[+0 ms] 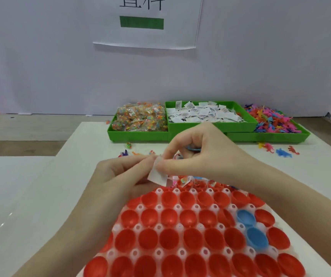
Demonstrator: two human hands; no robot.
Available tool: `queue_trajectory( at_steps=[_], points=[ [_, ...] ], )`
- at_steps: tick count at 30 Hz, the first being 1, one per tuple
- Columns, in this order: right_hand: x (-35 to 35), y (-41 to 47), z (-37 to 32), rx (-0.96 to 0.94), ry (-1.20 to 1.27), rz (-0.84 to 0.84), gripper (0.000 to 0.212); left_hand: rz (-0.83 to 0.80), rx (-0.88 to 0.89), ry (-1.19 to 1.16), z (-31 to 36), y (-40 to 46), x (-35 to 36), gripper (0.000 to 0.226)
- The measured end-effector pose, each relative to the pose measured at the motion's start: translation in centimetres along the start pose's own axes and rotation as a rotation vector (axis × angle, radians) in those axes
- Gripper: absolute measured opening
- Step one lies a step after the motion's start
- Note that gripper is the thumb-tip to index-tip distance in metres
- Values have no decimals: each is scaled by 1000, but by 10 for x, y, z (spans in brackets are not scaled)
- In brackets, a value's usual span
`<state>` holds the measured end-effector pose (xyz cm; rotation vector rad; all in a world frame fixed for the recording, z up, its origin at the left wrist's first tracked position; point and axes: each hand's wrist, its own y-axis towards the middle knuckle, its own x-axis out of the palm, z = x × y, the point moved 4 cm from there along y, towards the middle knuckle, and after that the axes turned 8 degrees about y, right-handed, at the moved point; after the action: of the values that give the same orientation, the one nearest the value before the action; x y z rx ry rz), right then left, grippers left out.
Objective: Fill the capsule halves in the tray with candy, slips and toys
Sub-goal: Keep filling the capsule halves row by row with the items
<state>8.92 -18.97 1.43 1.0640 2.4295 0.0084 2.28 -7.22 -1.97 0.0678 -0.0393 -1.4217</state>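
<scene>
A clear tray (177, 206) in front of me holds several red capsule halves (168, 216) and two blue ones (256, 236). The near rows hold nothing; the far row (196, 183) has candy and slips in it. Both hands meet above the tray's far edge. My left hand (118, 176) and my right hand (196, 154) pinch a white paper slip (156, 174) between their fingertips. My right hand also has something blue and other small items (192, 148) curled inside its palm.
Three green bins stand at the back: candy bags (140, 116) on the left, white slips (202, 113) in the middle, coloured toy figures (268, 120) on the right. Loose toys (280, 151) lie on the white mat in front of them. A white wall rises behind.
</scene>
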Motion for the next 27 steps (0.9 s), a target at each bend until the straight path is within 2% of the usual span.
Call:
queue_trajectory(
  at_steps=[2, 4, 8, 10, 12, 15, 18, 21, 27],
  points=[
    [5, 0, -8, -5, -64, 1, 19, -6, -17, -35, 4, -8, -6, 21],
    [8, -2, -19, -45, -137, 10, 17, -12, 43, 41, 9, -16, -10, 17],
    [13, -6, -39, -59, -113, 21, 15, 127, 160, 169, 20, -28, -18, 21],
    [11, -5, -41, 67, 53, 18, 28, 184, 160, 164, 22, -29, -25, 22],
    [8, -6, -41, 182, 343, -47, 42, 196, 137, 155, 21, -30, -31, 22],
    [0, -9, -46, 169, 523, -50, 38, 159, 121, 154, 22, -31, -31, 24],
    [-4, -11, -46, 124, 433, 24, 28, 127, 122, 133, 23, -30, -29, 28],
    [-3, -16, -49, 8, 253, 75, 27, 83, 110, 108, 28, -28, -24, 28],
    [12, -18, -51, -123, 334, 237, 30, 122, 60, -13, 31, -24, -18, 21]
  ],
)
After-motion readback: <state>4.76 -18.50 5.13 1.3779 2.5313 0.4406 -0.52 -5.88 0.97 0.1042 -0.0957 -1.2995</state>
